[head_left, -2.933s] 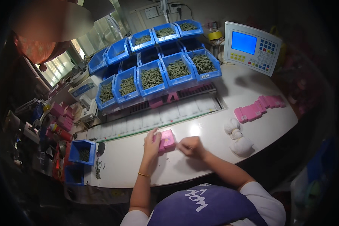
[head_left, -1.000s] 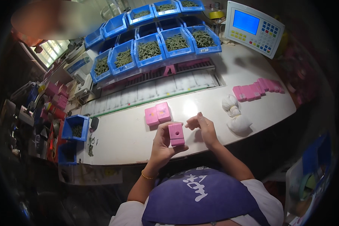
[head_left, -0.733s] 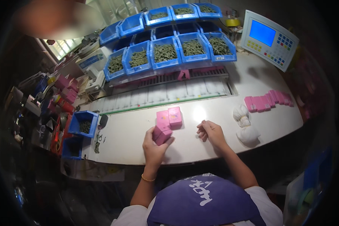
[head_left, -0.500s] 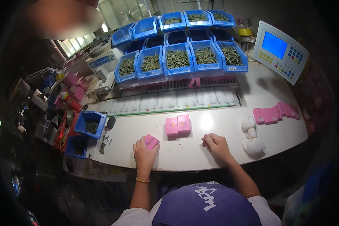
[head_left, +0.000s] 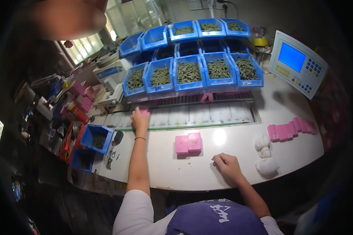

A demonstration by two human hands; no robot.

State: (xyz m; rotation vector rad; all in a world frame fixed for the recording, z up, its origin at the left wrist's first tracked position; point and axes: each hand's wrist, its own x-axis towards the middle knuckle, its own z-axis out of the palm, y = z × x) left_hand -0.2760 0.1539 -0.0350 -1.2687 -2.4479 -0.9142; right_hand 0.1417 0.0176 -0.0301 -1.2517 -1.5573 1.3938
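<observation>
My left hand (head_left: 139, 119) reaches to the left part of the long marked strip (head_left: 219, 113), gripping a pink block (head_left: 144, 111) that is partly behind my fingers. My right hand (head_left: 226, 164) rests loosely curled on the white worktop, right of two pink blocks (head_left: 181, 145) that stand side by side in the middle. Nothing shows in that hand. A white cloth bundle (head_left: 267, 166), tied in the middle, lies to its right, with a row of several pink blocks (head_left: 282, 132) behind that.
Two tiers of blue bins (head_left: 188, 84) stand at the back, many holding dark green curled pieces. A control panel (head_left: 292, 58) stands at the back right. Two blue bins (head_left: 90, 150), red containers, scissors and clutter sit at the left. A lamp hangs at the upper left.
My left hand has carried the pink block away from the front of the worktop, forward to the strip below the bins. My right hand stays low on the worktop. The view has shifted.
</observation>
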